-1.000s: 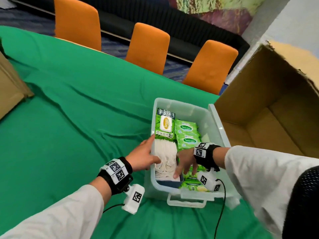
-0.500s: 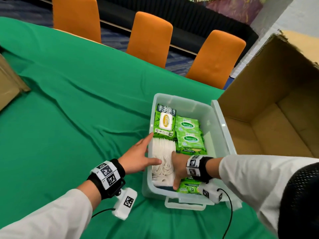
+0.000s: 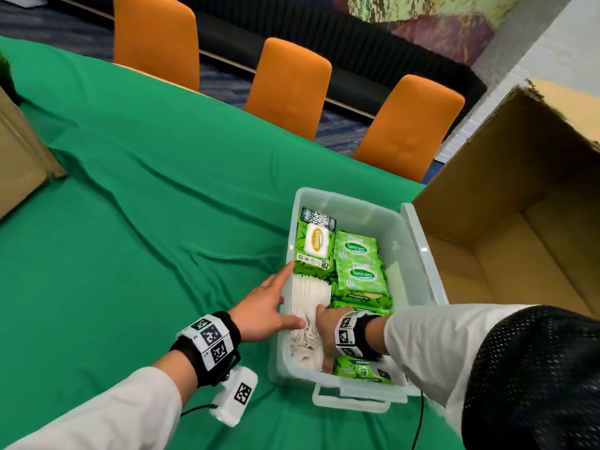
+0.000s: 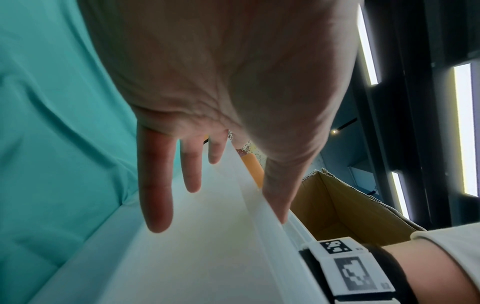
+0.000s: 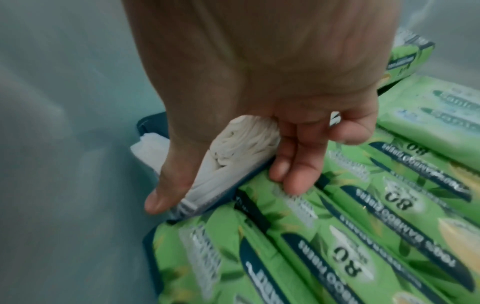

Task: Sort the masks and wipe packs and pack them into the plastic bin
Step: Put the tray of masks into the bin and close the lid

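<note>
Nearest you, your right hand (image 3: 326,332) is down inside the plastic bin (image 3: 418,254), thumb and fingers curled around the near end of the stack of white masks (image 3: 310,297); the right wrist view shows the thumb on one side of the stack and the fingers (image 5: 293,174) on the other, wedged between the masks and the green wipe packs (image 5: 324,236) beside them. Your left hand (image 3: 266,311) is at the bin's left wall with its fingers straight and holding nothing: the thumb reaches over the rim toward the masks while the forefinger points along the rim. The masks lie along the left side of the bin, seemingly in a dark blue tray or box, though too little of it shows to be sure. They look light, soft and loose-layered, with ear loops that could snag or spill, so squeeze the whole stack from both long sides rather than lifting by the top sheets. Further in, the large wipe pack (image 3: 315,243) and two small wipe packs (image 3: 358,264) fill the far half; they look pliable and slick, best taken across the width. Beyond the bin lie the green table (image 3: 146,206) and an open cardboard box (image 3: 519,222).
</note>
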A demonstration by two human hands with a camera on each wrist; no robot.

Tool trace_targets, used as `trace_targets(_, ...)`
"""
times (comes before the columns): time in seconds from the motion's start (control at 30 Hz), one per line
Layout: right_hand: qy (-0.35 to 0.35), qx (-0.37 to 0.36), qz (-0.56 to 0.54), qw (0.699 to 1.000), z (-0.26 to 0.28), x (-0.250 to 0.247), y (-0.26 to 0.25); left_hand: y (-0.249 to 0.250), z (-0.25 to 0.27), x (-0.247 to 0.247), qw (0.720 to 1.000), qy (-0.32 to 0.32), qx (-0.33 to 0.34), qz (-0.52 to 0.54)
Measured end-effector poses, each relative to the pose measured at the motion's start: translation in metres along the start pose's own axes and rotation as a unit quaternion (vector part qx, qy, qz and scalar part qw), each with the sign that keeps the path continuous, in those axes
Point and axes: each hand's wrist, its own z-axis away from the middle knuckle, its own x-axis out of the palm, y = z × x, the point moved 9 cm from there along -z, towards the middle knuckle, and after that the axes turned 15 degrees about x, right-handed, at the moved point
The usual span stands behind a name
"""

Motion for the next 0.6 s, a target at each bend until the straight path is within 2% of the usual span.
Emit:
trace_targets(0.1,-0.049,-0.013,-0.032,0.998,0.011,-0.015,0.003,0.005,0.004,-0.001,1.0,-0.004,0.006,0.009)
trace_targets(0.17,-0.101,-0.02,-0.134,0.986,0.02,-0.033,0.015,0.004,0.009,-0.003,1.0,-0.001,0.012,0.023)
trace_targets(0.2,-0.111,-0.018,-0.211,0.971,0.026,-0.041,0.029,0.006,0.012,-0.004,0.999,0.0,0.013,0.042)
trace_targets(0.27,-0.07,-0.005,-0.368,0.927,0.043,-0.061,0.067,0.009,0.018,-0.005,0.998,0.008,0.013,0.059)
trace_targets(0.3,-0.029,0.006,-0.446,0.895,0.055,-0.068,0.091,0.011,0.019,-0.006,0.998,0.011,0.016,0.053)
trace_targets(0.33,0.012,0.019,-0.53,0.848,0.067,-0.069,0.115,0.013,0.02,-0.008,0.999,0.019,0.017,0.034)
trace_targets(0.43,0.11,0.065,-0.739,0.661,0.113,-0.042,0.188,0.026,0.017,-0.026,0.993,0.058,0.028,-0.095)
trace_targets(0.5,0.169,0.131,-0.809,0.548,0.139,-0.002,0.234,0.056,0.009,-0.037,0.982,0.079,0.074,-0.158)
trace_targets(0.53,0.187,0.174,-0.825,0.504,0.147,0.023,0.254,0.076,0.003,-0.038,0.979,0.077,0.099,-0.164)
trace_targets(0.6,0.171,0.256,-0.846,0.436,0.15,0.08,0.277,0.111,-0.016,-0.032,0.982,0.057,0.134,-0.121)
